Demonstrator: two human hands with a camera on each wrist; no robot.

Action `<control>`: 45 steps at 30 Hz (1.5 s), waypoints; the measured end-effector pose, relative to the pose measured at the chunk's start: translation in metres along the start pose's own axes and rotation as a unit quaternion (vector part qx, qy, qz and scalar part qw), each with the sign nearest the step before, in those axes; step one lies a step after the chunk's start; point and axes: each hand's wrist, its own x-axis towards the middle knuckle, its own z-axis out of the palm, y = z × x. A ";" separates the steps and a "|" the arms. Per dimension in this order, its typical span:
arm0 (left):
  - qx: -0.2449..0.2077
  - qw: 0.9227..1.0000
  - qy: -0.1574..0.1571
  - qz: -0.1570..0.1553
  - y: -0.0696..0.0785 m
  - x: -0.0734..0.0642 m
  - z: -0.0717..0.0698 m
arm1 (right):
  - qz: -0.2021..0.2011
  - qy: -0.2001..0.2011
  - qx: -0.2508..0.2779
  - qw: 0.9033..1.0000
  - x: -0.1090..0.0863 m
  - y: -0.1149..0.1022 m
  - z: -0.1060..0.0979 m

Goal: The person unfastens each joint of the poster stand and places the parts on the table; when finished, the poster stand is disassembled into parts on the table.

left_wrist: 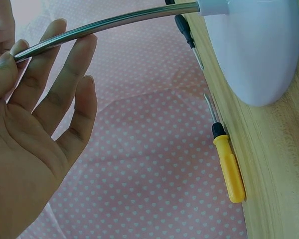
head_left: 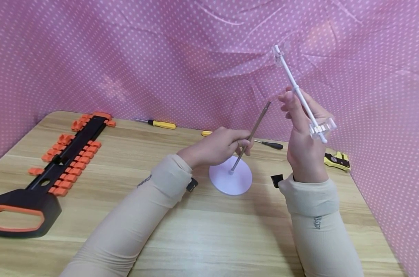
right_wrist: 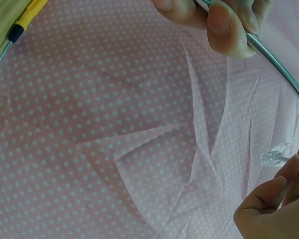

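**Metal rod steadied on white base, clear-ended white rod held up**

Near: left hand pinching metal rod partway up between thumb and fingertips, other fingers loosely extended; likely steadying the tilted rod in its round white base on the counter. Right hand raised above the counter, fingers curled round a white rod with clear plastic pieces at both ends, kept up and apart from the metal rod.

Farther: black and orange tool rack at left, yellow screwdriver and black screwdriver by the pink dotted backdrop, yellow and black tool at right.

Left wrist view alone: rod entering base collar, fingers nearly straight behind the rod. Right wrist view: mostly backdrop, fingertip on the rod, clear piece.
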 end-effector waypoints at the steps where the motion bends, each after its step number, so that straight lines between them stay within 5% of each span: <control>1: 0.001 1.000 0.000 0.000 0.000 0.000 0.000 | -0.005 0.000 0.006 1.000 0.001 0.000 0.000; 5: 0.003 1.000 0.001 0.000 -0.001 0.001 0.000 | -0.011 0.006 0.018 1.000 0.004 0.000 -0.001; 11: -0.001 1.000 0.000 0.005 -0.001 0.000 0.000 | 0.060 0.032 0.057 0.996 0.008 -0.003 -0.005; 21: -0.006 1.000 0.001 0.004 0.000 0.000 0.000 | 0.088 0.034 0.062 0.994 0.014 -0.006 -0.012; 38: 0.002 1.000 0.004 0.001 0.002 0.000 0.000 | 0.056 0.019 0.036 0.998 0.019 -0.005 -0.022; 45: -0.001 1.000 0.004 0.001 0.000 0.001 0.001 | 0.072 0.009 0.050 0.996 0.019 -0.005 -0.022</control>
